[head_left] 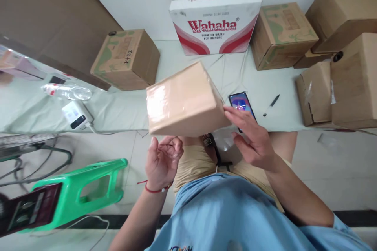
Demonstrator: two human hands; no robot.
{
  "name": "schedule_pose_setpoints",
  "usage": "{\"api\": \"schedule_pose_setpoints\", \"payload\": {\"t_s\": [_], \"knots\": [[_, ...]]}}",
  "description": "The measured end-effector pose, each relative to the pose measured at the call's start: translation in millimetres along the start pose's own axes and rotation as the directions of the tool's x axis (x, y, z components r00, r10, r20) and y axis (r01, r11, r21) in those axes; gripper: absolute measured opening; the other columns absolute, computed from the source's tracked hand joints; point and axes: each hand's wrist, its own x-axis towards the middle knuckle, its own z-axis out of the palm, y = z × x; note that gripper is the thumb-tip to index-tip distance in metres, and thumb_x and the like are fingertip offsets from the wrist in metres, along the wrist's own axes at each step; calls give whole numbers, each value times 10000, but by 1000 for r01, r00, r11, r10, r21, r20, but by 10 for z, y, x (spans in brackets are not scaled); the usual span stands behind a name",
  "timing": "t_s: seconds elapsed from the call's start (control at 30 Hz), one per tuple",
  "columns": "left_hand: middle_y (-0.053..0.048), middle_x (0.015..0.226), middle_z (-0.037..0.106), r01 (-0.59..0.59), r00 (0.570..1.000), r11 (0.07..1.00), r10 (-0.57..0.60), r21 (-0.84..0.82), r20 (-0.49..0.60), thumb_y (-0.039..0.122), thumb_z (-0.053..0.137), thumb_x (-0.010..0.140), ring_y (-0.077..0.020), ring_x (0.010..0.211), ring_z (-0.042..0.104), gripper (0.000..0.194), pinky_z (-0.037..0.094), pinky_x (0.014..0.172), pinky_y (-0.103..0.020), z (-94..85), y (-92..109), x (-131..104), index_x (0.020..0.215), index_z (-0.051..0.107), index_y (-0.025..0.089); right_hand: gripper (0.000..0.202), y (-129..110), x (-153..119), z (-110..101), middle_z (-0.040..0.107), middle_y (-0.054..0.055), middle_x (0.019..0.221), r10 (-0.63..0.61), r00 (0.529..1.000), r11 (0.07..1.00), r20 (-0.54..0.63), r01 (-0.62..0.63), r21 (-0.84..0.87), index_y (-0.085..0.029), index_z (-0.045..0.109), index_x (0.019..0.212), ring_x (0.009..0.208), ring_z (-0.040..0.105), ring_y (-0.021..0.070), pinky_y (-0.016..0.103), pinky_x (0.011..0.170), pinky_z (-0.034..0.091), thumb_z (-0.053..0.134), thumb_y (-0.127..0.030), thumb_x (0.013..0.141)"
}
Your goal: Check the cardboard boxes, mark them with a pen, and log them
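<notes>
Nearest: blue shirt over tan shorts. Green stool on the floor to the left.

Next, left hand, palm up below the left end of a tan cardboard box. Red cord round the wrist. Left fingers loosely curled, apart from the thumb; contact with the underside, cannot tell. Right hand at the opposite end: fingers extended, tips against the box's right corner; thumb spread away below, not clamped.

Tan cardboard box between both hands, over the front edge of the bench, tilted and turned askew. Plain, without visible print. Broad upper face pale and smooth; near side more shaded. Clear, shiny film or tape across the left part, with strong white glare and small wrinkles. Edges fairly straight, slightly rough along the right end. Contents hidden.

Beyond, on pale cloth: lit phone just right of the box, then pen. Far left, white device with dark display, near a clear bottle.

At the back: brown box with green print and handwritten digits; white Wahaha box with red curves; green-printed box; plain cartons clustered at right.
</notes>
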Motion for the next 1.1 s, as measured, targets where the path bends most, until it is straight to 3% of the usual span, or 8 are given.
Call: {"api": "schedule_pose_setpoints", "payload": {"t_s": [0.27,0.43,0.57,0.7,0.8,0.87,0.97,1.1], "knots": [[39,615,484,-54,990,960,88,276,-110,579,948,785,-72,562,385,477,334,493,-160,150,103,37,1112,920,233,650,169,24,226,713,66,1538,182,978,962,99,-198,187,-353,405,1733,1338,732,239,490,1193,584,514,-205,1110],[-55,1017,694,-172,980,910,196,378,-26,521,956,807,-172,980,622,422,547,854,-250,125,-26,111,1157,909,289,573,222,-97,402,576,80,1662,230,963,972,-140,-221,79,-343,521,1640,1549,552,287,556,1301,488,590,-252,1079],[-92,1404,728,-170,984,927,144,335,102,523,823,956,-271,1316,650,381,539,1118,-367,99,-34,74,1269,874,311,571,264,-232,455,612,138,1609,462,817,880,-344,-470,65,-276,572,1584,1490,598,324,554,1200,567,685,-407,1040],[-93,1528,724,-267,941,916,181,300,285,531,682,1066,-307,1509,594,541,438,1290,-452,101,23,-79,1569,675,333,483,277,-324,467,751,128,1449,708,662,706,-246,-650,282,-240,681,1451,1329,720,317,539,1168,572,652,-501,1046],[-109,1651,625,-343,901,841,169,417,401,567,605,1102,-346,1593,509,606,341,1367,-507,144,82,-208,1649,587,305,441,293,-348,444,772,113,1427,770,609,619,-191,-638,458,-237,711,1373,1348,718,318,542,1185,562,690,-486,1009],[-109,1697,566,-365,896,795,159,484,415,589,590,1103,-370,1622,453,613,300,1386,-538,182,90,-264,1644,591,301,453,292,-358,410,760,105,1452,755,635,622,-164,-613,487,-248,701,1388,1367,710,310,537,1207,550,729,-476,997],[-96,1728,502,-287,935,824,130,488,331,620,655,1063,-368,1617,440,686,356,1351,-522,205,15,-290,1675,535,333,484,225,-368,348,688,90,1564,631,768,735,-112,-545,403,-291,666,1475,1450,659,292,508,1233,542,756,-423,1018],[-75,1626,604,-123,992,934,111,334,54,640,736,1001,-317,1489,563,688,483,1218,-441,121,-153,-283,1609,583,356,507,21,-347,328,574,62,1691,321,946,936,-52,-308,169,-349,624,1539,1581,541,269,501,1308,477,696,-227,1052]]}}
